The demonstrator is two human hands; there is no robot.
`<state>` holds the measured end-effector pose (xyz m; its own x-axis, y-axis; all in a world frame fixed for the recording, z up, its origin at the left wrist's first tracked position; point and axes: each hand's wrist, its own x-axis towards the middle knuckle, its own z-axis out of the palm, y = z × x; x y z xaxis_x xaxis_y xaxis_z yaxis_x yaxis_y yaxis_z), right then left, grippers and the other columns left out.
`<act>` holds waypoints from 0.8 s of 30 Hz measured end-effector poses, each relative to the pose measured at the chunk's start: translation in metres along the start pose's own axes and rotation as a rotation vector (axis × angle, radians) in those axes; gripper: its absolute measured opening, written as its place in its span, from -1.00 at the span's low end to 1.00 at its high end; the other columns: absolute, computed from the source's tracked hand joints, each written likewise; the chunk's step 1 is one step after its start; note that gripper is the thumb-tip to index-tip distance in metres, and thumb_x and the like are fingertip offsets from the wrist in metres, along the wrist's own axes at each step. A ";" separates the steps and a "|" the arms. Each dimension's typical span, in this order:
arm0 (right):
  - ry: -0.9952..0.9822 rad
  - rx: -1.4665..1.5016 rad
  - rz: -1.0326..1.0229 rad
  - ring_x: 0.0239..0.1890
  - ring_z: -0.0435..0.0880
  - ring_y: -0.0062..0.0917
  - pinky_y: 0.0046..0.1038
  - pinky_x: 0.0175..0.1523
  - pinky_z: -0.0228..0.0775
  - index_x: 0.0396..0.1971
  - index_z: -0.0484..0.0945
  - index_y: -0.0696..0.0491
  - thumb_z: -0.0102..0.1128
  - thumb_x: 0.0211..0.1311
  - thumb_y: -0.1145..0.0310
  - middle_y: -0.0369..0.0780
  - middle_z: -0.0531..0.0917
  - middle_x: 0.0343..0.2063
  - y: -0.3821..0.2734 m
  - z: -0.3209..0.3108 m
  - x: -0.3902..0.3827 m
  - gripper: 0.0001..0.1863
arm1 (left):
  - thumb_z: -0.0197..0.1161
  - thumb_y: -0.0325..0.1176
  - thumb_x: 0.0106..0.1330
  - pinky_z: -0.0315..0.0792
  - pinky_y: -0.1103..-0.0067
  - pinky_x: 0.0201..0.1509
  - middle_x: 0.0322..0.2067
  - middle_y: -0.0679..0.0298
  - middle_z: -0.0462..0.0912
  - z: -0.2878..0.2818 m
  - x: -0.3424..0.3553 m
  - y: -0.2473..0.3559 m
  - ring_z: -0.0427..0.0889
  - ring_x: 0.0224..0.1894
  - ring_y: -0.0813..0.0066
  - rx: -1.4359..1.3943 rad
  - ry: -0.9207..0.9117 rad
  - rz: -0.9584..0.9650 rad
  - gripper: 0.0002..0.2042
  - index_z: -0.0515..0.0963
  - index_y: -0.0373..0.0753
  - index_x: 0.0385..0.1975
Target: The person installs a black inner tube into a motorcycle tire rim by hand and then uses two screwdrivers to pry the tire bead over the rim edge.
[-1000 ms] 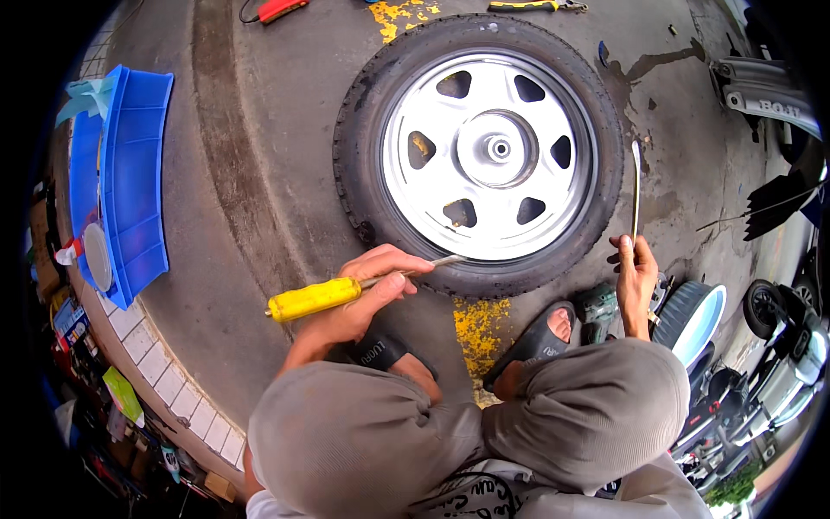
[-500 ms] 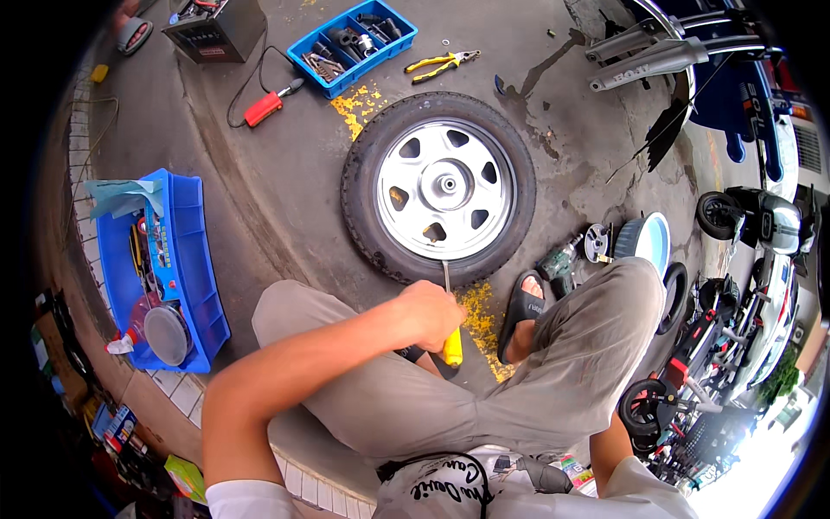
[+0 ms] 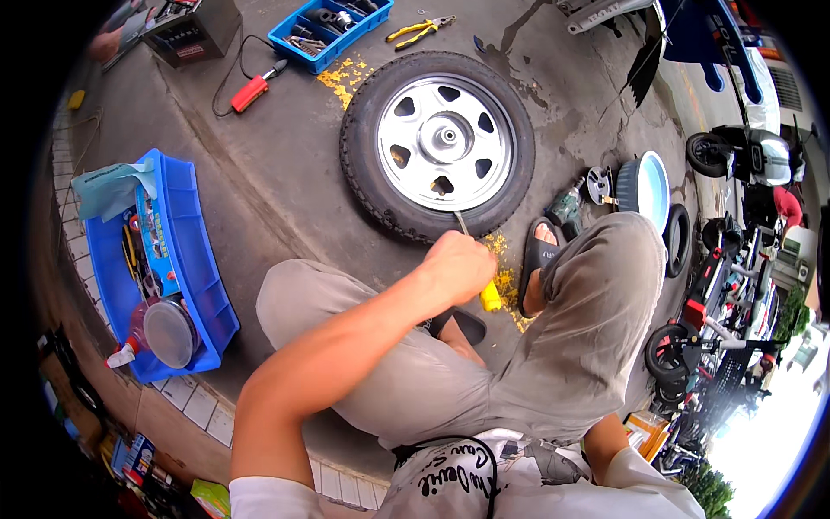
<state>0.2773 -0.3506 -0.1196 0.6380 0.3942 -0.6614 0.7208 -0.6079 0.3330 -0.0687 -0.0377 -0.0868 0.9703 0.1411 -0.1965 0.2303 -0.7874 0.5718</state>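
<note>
Closed in a fist, my left hand grips a screwdriver with a yellow handle. The tool's metal shaft reaches up to the near edge of a silver wheel rim, where rim and tyre meet. Around the rim sits a black tyre; the wheel lies flat on the ground between my feet and the far tools. Whether the tip is wedged under the tyre bead is too small to tell. Only part of my right arm shows at the lower right; its hand is hidden behind my leg.
Left stands a blue bin of tools and a round tub. Beyond the wheel are a blue parts tray, yellow pliers and a red-handled tool. A cordless drill and a basin lie right, with parked scooters farther off.
My left hand has moved slightly up and right in the picture, and the screwdriver now slants more. The view has shifted, so the wheel appears higher. My grip is unchanged.
</note>
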 end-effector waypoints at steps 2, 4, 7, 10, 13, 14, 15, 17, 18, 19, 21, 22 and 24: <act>0.008 -0.007 0.030 -0.44 0.64 -0.47 -0.22 -0.30 0.43 -0.19 0.68 0.09 0.31 0.52 0.11 -0.24 0.66 -0.52 0.015 0.003 -0.005 -0.69 | 0.44 -0.38 0.15 0.66 0.18 -0.17 -0.31 0.09 0.82 -0.006 0.002 -0.009 0.84 -0.18 0.06 -0.073 0.063 -0.051 -0.75 0.72 -0.23 -0.15; 0.000 0.001 0.026 -0.44 0.64 -0.47 -0.22 -0.30 0.44 -0.17 0.69 0.09 0.31 0.52 0.12 -0.24 0.66 -0.51 0.018 0.010 -0.008 -0.70 | 0.47 -0.37 0.15 0.66 0.17 -0.08 -0.22 0.10 0.81 -0.005 -0.005 -0.012 0.82 -0.11 0.07 -0.096 0.049 -0.072 -0.71 0.72 -0.18 -0.10; 0.001 0.012 0.033 -0.43 0.65 -0.46 -0.21 -0.29 0.44 -0.15 0.69 0.09 0.31 0.52 0.12 -0.23 0.67 -0.50 0.021 0.013 -0.007 -0.70 | 0.46 -0.37 0.17 0.64 0.20 0.00 -0.16 0.13 0.78 0.003 -0.013 -0.005 0.79 -0.04 0.10 -0.044 0.027 -0.076 -0.68 0.70 -0.17 -0.05; -0.013 0.009 0.030 -0.42 0.66 -0.45 -0.20 -0.28 0.44 -0.12 0.69 0.08 0.31 0.52 0.13 -0.22 0.68 -0.49 0.011 0.017 -0.006 -0.70 | 0.45 -0.37 0.18 0.63 0.24 -0.01 -0.17 0.16 0.76 0.031 -0.026 -0.006 0.78 -0.04 0.12 0.021 0.114 -0.088 -0.66 0.69 -0.15 -0.01; -0.034 -0.014 0.046 -0.41 0.66 -0.45 -0.18 -0.27 0.45 -0.10 0.70 0.08 0.31 0.52 0.13 -0.22 0.69 -0.47 0.022 0.012 0.001 -0.71 | 0.48 -0.27 0.18 0.61 0.25 -0.05 -0.20 0.18 0.74 0.023 -0.038 0.010 0.77 -0.06 0.14 -0.062 0.083 -0.003 -0.67 0.69 -0.14 -0.05; -0.039 -0.022 0.049 -0.41 0.67 -0.45 -0.18 -0.27 0.45 -0.09 0.70 0.08 0.32 0.52 0.13 -0.22 0.69 -0.47 0.030 0.005 0.008 -0.71 | 0.48 -0.25 0.20 0.60 0.24 -0.06 -0.20 0.18 0.74 0.013 -0.043 0.017 0.77 -0.07 0.14 -0.119 0.071 0.015 -0.72 0.70 -0.13 -0.11; -0.047 -0.033 0.043 -0.40 0.67 -0.44 -0.18 -0.27 0.45 -0.08 0.70 0.07 0.32 0.52 0.13 -0.21 0.69 -0.46 0.034 -0.003 0.013 -0.71 | 0.48 -0.25 0.20 0.60 0.24 -0.06 -0.20 0.18 0.74 0.001 -0.051 0.018 0.77 -0.07 0.14 -0.117 0.075 0.001 -0.72 0.70 -0.13 -0.11; -0.048 -0.050 0.024 -0.40 0.67 -0.44 -0.17 -0.26 0.46 -0.07 0.70 0.07 0.32 0.51 0.14 -0.21 0.70 -0.45 0.038 -0.029 0.024 -0.71 | 0.49 -0.22 0.27 0.58 0.27 -0.08 -0.27 0.19 0.71 -0.021 -0.068 0.014 0.76 -0.14 0.14 -0.389 0.208 -0.114 -0.80 0.74 -0.17 -0.24; -0.045 -0.051 0.023 -0.39 0.68 -0.44 -0.17 -0.26 0.46 -0.06 0.71 0.07 0.32 0.51 0.14 -0.21 0.70 -0.45 0.036 -0.047 0.030 -0.71 | 0.49 -0.22 0.27 0.58 0.27 -0.08 -0.27 0.19 0.71 -0.027 -0.071 0.009 0.76 -0.14 0.14 -0.386 0.217 -0.130 -0.80 0.74 -0.17 -0.24; -0.020 -0.044 -0.018 -0.39 0.68 -0.44 -0.16 -0.25 0.46 -0.05 0.71 0.07 0.32 0.51 0.14 -0.21 0.70 -0.44 0.029 -0.066 0.043 -0.71 | 0.49 -0.18 0.30 0.57 0.30 -0.09 -0.30 0.19 0.68 -0.033 -0.073 0.002 0.74 -0.18 0.14 -0.467 0.536 -0.184 -0.78 0.74 -0.20 -0.27; 0.055 0.031 -0.123 -0.38 0.68 -0.43 -0.16 -0.25 0.46 -0.04 0.71 0.07 0.32 0.51 0.14 -0.20 0.71 -0.43 0.007 -0.126 0.054 -0.70 | 0.47 -0.14 0.36 0.55 0.37 -0.10 -0.37 0.15 0.64 -0.040 -0.074 -0.013 0.70 -0.23 0.13 -0.635 0.886 -0.355 -0.71 0.74 -0.29 -0.27; 0.094 0.127 -0.218 -0.38 0.69 -0.43 -0.15 -0.25 0.46 -0.03 0.71 0.06 0.32 0.51 0.14 -0.20 0.71 -0.43 -0.014 -0.160 0.055 -0.70 | 0.41 -0.11 0.41 0.55 0.32 -0.07 -0.32 0.11 0.68 -0.053 -0.076 -0.019 0.72 -0.19 0.08 -0.793 0.760 -0.542 -0.69 0.72 -0.29 -0.26; 0.107 0.398 -0.486 -0.37 0.64 -0.53 -0.31 -0.26 0.46 0.21 0.65 0.02 0.29 0.52 0.20 -0.22 0.69 -0.34 -0.084 -0.233 0.031 -0.62 | 0.38 -0.06 0.43 0.55 0.23 -0.07 -0.33 0.07 0.73 -0.045 -0.078 -0.044 0.72 -0.22 -0.04 -0.621 0.781 -0.743 -0.66 0.73 -0.28 -0.25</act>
<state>0.2996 -0.1267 -0.0108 0.3020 0.7439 -0.5962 0.7923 -0.5436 -0.2770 -0.1511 0.0135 -0.0607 0.3255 0.9175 -0.2286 0.5313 0.0225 0.8469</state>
